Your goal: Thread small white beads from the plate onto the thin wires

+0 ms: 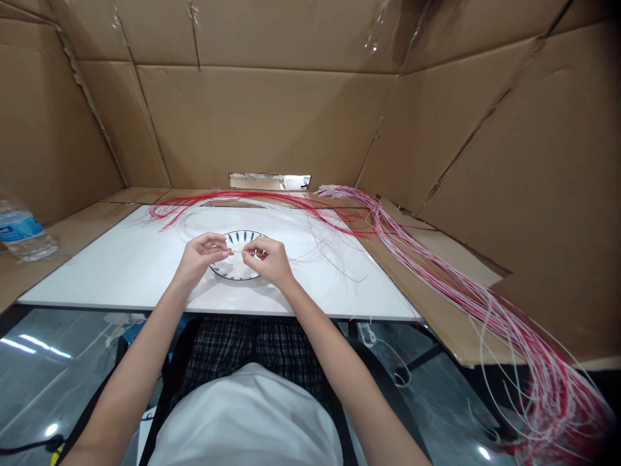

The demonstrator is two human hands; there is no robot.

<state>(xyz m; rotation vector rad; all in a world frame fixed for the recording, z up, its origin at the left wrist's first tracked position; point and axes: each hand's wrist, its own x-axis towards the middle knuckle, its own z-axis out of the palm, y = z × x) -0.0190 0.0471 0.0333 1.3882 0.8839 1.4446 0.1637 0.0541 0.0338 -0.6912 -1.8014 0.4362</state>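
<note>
Over a round white plate [237,272] with dark blue marks near its rim, both of my hands are held close together. Thumb and fingers of my left hand [201,254] are pinched on a thin pale-red strand [237,252]. My right hand [270,257] is closed in a pinch on the same strand, a short gap away. The exact ends of the strand are too fine to make out. Faint thin strands run over the white board from near my right hand toward the right.
A bundle of red and white strands [233,195] lies along the back of the white board [121,259]. A thicker pink-and-white bundle [436,268] hangs off the right side. A water bottle [24,230] stands at left. Cardboard walls [272,116] enclose the table.
</note>
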